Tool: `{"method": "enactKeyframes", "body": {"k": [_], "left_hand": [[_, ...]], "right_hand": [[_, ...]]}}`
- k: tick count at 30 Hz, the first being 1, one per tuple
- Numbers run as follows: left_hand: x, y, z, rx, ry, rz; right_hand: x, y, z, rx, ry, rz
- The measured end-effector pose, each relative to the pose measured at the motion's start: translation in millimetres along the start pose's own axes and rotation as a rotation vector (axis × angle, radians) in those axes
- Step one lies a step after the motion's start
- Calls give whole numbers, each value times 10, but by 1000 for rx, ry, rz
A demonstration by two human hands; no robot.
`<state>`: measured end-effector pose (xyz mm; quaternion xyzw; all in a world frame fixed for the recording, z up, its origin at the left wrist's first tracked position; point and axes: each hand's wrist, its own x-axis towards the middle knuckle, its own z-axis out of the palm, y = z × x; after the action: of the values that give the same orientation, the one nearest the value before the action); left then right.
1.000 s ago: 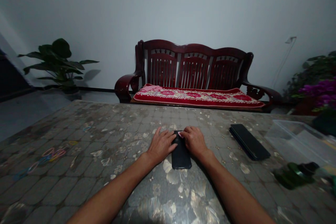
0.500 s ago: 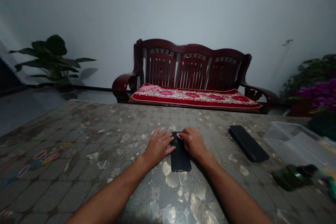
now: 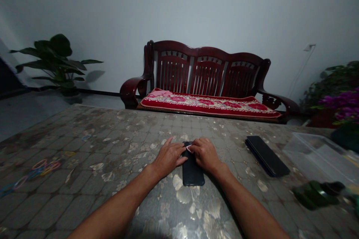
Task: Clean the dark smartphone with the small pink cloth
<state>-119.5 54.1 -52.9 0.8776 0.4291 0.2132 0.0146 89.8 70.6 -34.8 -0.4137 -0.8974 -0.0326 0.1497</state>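
Note:
A dark smartphone lies flat on the patterned tablecloth in front of me. My left hand rests at its left edge, fingers spread, with fingertips and thumb touching the side. Over the upper right of the phone, my right hand has its fingers closed on a small whitish-pink piece, maybe a wipe or tissue, pressed against the phone's surface. The right fingers hide most of that piece and part of the phone.
To the right lie a dark wallet-like case, a green bottle on its side and a clear plastic bin. Colourful rubber bands are scattered at left. A wooden bench stands beyond the table.
My right hand and the whitish piece have shifted slightly left and down on the phone. My left hand stays at the phone's edge. The view has tilted a little.

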Motion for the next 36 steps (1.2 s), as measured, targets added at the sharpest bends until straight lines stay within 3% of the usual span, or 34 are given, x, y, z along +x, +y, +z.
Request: {"method": "enactKeyframes", "body": {"k": [7, 18, 26, 33, 36], "left_hand": [[18, -66, -3, 16, 15, 72], [65, -159, 14, 14, 13, 85], [62, -202, 78, -5, 31, 86], [72, -204, 98, -9, 51, 70], [72, -213, 105, -27, 43, 62]], "right_hand": [[77, 24, 39, -86, 10, 174], [-46, 37, -58, 2, -42, -85], [28, 126, 27, -80, 27, 170], [-46, 25, -75, 20, -46, -64], [-51, 11, -87, 39, -38, -48]]}}
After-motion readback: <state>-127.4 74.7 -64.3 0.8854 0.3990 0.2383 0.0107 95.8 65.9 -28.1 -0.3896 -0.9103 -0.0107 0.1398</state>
